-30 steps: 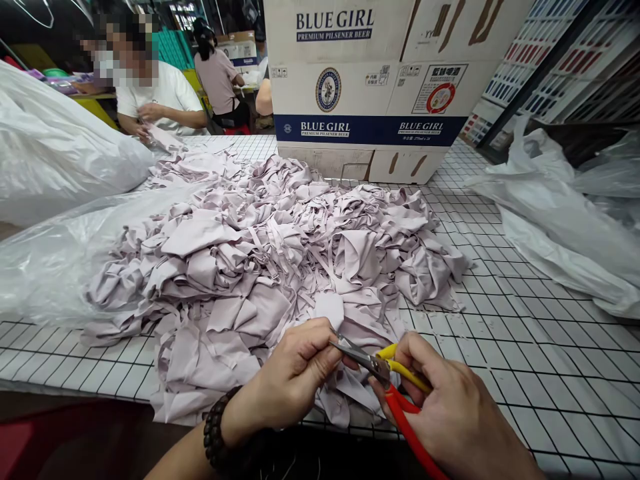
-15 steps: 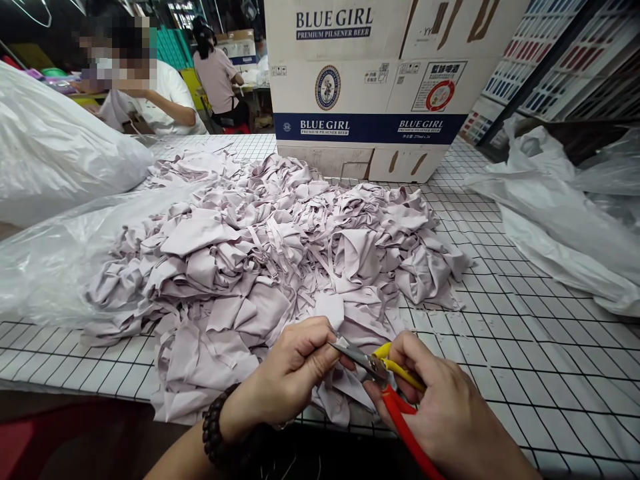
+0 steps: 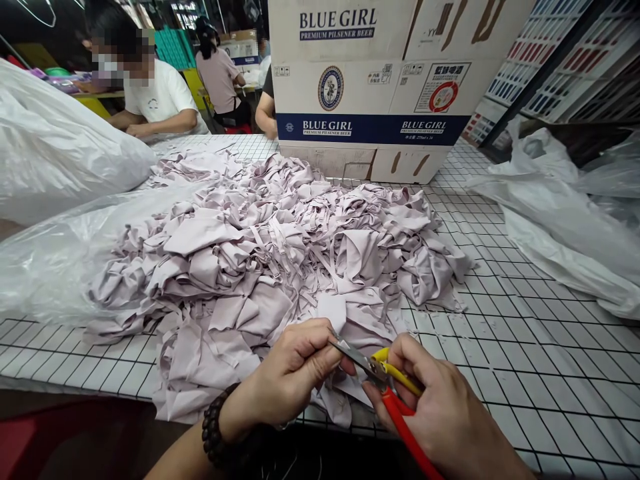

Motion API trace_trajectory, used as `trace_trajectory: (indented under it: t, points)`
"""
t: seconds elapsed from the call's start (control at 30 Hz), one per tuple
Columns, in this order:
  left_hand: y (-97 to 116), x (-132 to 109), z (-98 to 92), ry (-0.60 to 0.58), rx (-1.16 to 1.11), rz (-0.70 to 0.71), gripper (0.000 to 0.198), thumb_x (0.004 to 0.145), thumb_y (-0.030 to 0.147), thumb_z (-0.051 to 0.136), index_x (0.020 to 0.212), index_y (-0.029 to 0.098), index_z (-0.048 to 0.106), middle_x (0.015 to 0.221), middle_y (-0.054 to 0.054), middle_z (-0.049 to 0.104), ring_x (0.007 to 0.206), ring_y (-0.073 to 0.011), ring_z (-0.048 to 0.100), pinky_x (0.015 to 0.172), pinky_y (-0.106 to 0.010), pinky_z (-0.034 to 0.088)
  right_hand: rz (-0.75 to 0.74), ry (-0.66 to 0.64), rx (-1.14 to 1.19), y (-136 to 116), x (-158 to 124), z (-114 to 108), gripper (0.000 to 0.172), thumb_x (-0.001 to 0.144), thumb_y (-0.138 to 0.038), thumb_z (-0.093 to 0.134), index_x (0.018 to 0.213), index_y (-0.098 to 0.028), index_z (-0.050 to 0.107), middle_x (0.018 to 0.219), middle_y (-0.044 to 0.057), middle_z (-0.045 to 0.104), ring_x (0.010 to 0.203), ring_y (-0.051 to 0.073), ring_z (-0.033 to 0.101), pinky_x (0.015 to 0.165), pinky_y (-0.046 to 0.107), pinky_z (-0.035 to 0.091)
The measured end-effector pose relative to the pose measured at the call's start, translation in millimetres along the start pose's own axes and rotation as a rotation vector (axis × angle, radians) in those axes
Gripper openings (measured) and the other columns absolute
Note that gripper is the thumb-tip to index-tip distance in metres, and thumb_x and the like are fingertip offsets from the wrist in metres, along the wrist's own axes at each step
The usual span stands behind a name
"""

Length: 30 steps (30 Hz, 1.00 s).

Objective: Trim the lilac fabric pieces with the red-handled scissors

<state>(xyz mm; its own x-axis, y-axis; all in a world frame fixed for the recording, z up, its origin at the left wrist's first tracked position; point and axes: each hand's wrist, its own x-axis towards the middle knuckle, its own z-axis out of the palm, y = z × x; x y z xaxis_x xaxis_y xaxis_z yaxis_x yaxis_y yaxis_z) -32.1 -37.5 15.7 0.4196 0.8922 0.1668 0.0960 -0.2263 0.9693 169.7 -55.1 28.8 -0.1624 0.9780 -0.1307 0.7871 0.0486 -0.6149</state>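
My right hand grips thread snips with a yellow and a red handle, the metal blades pointing left. My left hand is closed in a pinch right at the blade tips, holding a pale lilac fabric piece at the near table edge. A dark bead bracelet circles my left wrist. Just beyond both hands spreads a big heap of lilac fabric pieces on the white gridded table.
A large Blue Girl beer carton stands at the back of the table. Clear plastic bags lie at left and right. A person in a white shirt sits at the far left; others sit farther behind.
My hands and the snips have barely shifted. The person at the far left has lowered an arm to the table and turned slightly.
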Motion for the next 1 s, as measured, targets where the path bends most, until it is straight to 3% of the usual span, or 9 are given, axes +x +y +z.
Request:
trace_trajectory:
  t: [0.23,0.43,0.8,0.9,1.0]
  points:
    - [-4,-3,-0.6,-0.036,-0.099,-0.077,0.037,0.097,0.034,0.047,0.079,0.011,0.070,0.070,-0.002,0.051,0.061,-0.0099,0.048,0.061,-0.023,0.037,-0.093,0.004,-0.050,15,3,2,0.039,0.075,-0.044,0.062,0.069,-0.026,0.027,0.052,-0.010,0.037,0.045,0.010,0.035,0.044,0.022,0.031]
    - [-4,-3,-2.4,-0.056,-0.110,-0.068,0.036,0.097,0.034,0.048,0.079,0.011,0.070,0.069,-0.002,0.050,0.063,-0.0097,0.049,0.063,-0.022,0.038,-0.127,0.075,-0.082,11,2,1,0.038,0.075,-0.041,0.064,0.071,-0.027,0.030,0.049,-0.011,0.035,0.041,0.010,0.036,0.042,0.022,0.030]
    - [-6,-3,-4.4,-0.096,-0.182,-0.103,0.035,0.096,0.032,0.048,0.078,0.011,0.069,0.070,-0.001,0.049,0.059,-0.0077,0.047,0.060,-0.021,0.037,-0.217,0.086,0.007,22,3,6,0.039,0.071,-0.036,0.068,0.066,-0.026,0.031,0.047,-0.010,0.040,0.039,0.009,0.033,0.039,0.021,0.029]
    - [-5,-3,-3.1,-0.093,-0.217,-0.124,0.035,0.096,0.033,0.048,0.078,0.012,0.069,0.070,-0.001,0.049,0.058,-0.0076,0.046,0.057,-0.021,0.036,-0.156,0.035,0.122,27,5,10,0.041,0.070,-0.036,0.071,0.065,-0.025,0.032,0.049,-0.009,0.040,0.042,0.009,0.035,0.040,0.020,0.028]
    - [-4,-2,-1.3,-0.065,-0.200,-0.112,0.036,0.096,0.034,0.048,0.077,0.012,0.069,0.070,-0.001,0.049,0.060,-0.0088,0.047,0.059,-0.022,0.036,0.024,-0.072,0.444,32,9,9,0.041,0.071,-0.043,0.072,0.065,-0.024,0.036,0.052,-0.008,0.041,0.044,0.008,0.034,0.040,0.019,0.029]
